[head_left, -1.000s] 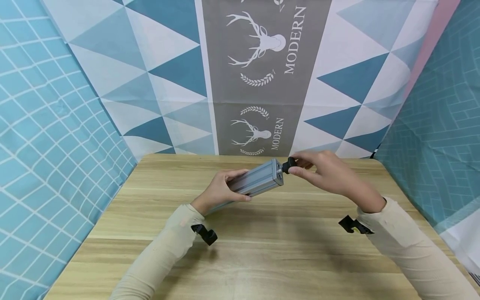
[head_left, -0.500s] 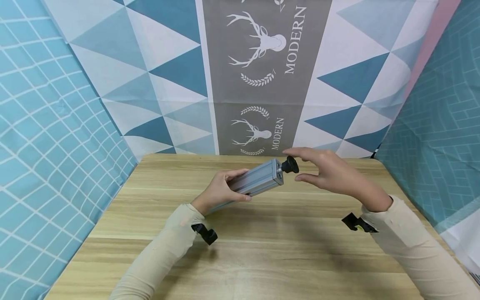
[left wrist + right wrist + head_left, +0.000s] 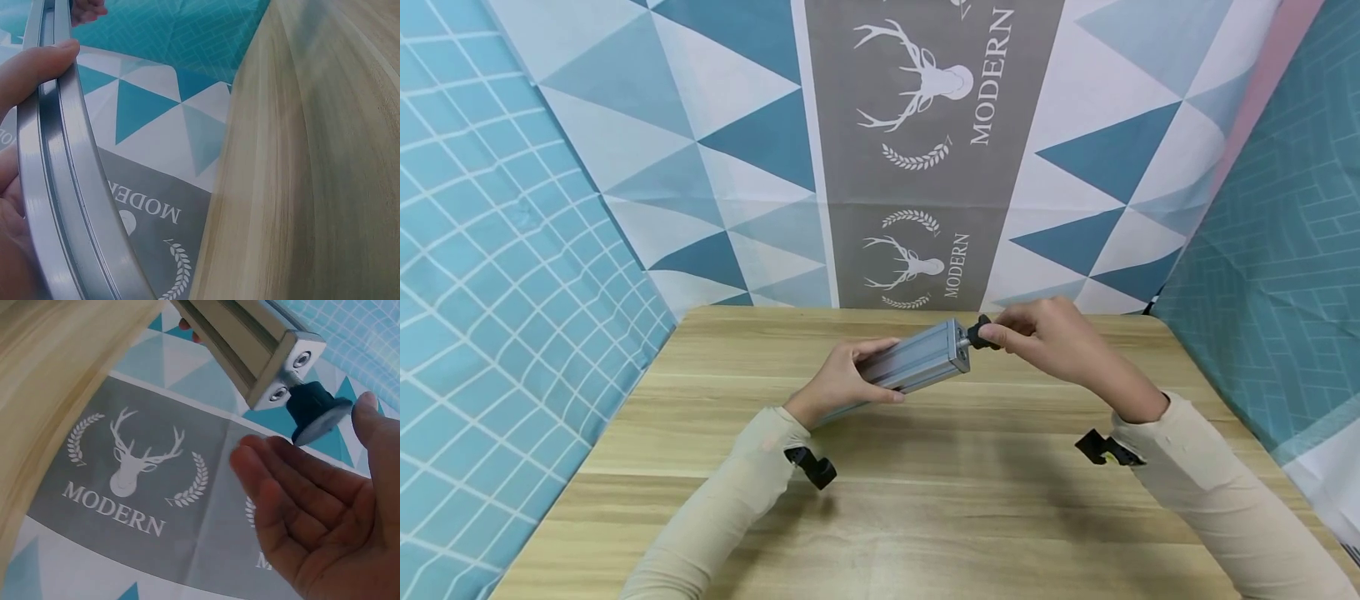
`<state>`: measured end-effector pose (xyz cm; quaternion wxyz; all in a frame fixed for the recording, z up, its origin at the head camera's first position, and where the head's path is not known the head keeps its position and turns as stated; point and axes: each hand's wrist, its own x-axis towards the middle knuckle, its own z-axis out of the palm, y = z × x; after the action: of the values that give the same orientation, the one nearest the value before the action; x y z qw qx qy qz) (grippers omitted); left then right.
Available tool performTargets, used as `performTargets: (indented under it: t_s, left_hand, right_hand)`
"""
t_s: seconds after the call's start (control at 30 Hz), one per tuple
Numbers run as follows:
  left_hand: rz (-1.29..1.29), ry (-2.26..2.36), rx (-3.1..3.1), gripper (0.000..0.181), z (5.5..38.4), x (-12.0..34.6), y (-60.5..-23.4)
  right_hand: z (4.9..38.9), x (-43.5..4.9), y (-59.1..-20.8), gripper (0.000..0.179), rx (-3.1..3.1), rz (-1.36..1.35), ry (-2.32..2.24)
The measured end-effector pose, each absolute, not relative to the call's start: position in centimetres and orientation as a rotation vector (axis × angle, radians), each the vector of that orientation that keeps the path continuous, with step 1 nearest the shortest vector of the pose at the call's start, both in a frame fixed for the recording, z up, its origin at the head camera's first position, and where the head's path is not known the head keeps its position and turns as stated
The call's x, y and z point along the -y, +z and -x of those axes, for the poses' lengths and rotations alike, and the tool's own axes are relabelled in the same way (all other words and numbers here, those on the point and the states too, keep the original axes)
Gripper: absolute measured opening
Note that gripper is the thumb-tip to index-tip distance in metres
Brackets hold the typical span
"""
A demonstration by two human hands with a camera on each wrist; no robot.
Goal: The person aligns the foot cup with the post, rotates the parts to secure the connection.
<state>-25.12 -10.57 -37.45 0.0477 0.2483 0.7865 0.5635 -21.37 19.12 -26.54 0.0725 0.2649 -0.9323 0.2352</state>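
Note:
A silvery slotted aluminium profile (image 3: pixel 917 360) slants upward to the right over the table. My left hand (image 3: pixel 844 379) grips it round its middle, thumb on the near side; in the left wrist view the left thumb (image 3: pixel 47 67) lies across its groove. Out of the profile's end plate (image 3: pixel 307 351) comes a short threaded stem bearing a black levelling foot (image 3: pixel 315 412) with a flat disc. My right hand (image 3: pixel 1037 337) pinches this foot at the disc, its thumb overlapping the foot in the head view. In the right wrist view the right thumb tip (image 3: pixel 369 409) is right at the disc's edge, fingers bent beneath.
The wooden table (image 3: pixel 917 517) lies under both hands. A patterned cloth (image 3: pixel 917 183) with deer heads hangs behind it, and blue cloths hang at the left (image 3: pixel 512 275) and right (image 3: pixel 1270 283). Black wrist mounts (image 3: pixel 809 468) sit on both sleeves.
My right hand came off the levelling foot with its fingers spread half a second ago, and is back with its thumb over the disc. The left hand and the profile have stayed nearly still.

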Motion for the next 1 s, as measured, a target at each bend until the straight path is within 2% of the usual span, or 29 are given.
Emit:
performTargets:
  t_s: [0.1,0.23,0.33,0.5,0.7,0.83,1.0]
  left_hand:
    - [-0.744,1.706,-2.402,0.076,25.1,10.5,-37.3]
    - [-0.742,1.689,-2.417,0.074,24.2,10.3,-36.1]
    - [-0.762,1.691,-2.424,0.072,23.4,10.3,-35.1]
    - [-0.786,1.718,-2.411,0.073,23.9,10.4,-35.9]
    - [-0.769,1.73,-2.433,0.076,25.2,10.5,-37.6]
    - [-0.787,1.732,-2.419,0.074,25.4,10.5,-37.7]
    - [-0.774,1.734,-2.402,0.074,25.4,10.5,-37.7]
  right_hand:
    - [21.2,-19.3,-26.2,0.039,2.808,-0.81,0.706]
    - [21.0,-19.8,-25.7,0.067,2.799,-0.968,0.681]
    - [20.9,-20.0,-25.6,0.078,2.757,-1.147,0.602]
    - [20.9,-19.9,-25.7,0.065,2.636,-1.237,0.566]
    - [20.9,-19.5,-26.5,0.038,2.698,-0.979,0.667]
    - [21.1,-19.0,-27.1,0.035,2.728,-0.81,0.743]
    - [21.1,-19.0,-27.2,0.037,2.739,-0.775,0.749]
